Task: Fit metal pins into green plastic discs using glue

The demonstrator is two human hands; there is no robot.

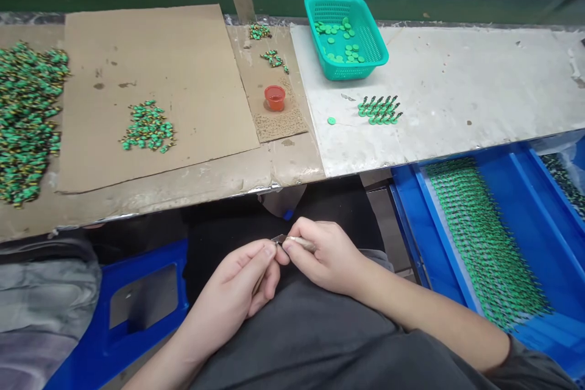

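Both hands meet over my lap, below the table edge. My right hand (322,253) is closed around the pale handle of a small knife (307,245), whose short dark blade points at the left fingertips. Thumb and forefinger of my left hand (249,274) are pinched together at the blade's tip. Whatever they hold is too small and covered to make out. On the table ahead, several green discs with dark upright pieces (380,111) stand in rows, and a single green disc (331,120) lies to their left.
A teal basket (382,60) contains loose green discs. Small green-and-gold pieces form a large pile (27,122) and a smaller heap (148,127) on cardboard (196,61). A red cup (275,99) stands nearby. Blue trays (530,225) at right hold rows of green pieces. A blue stool (178,256) is at left.
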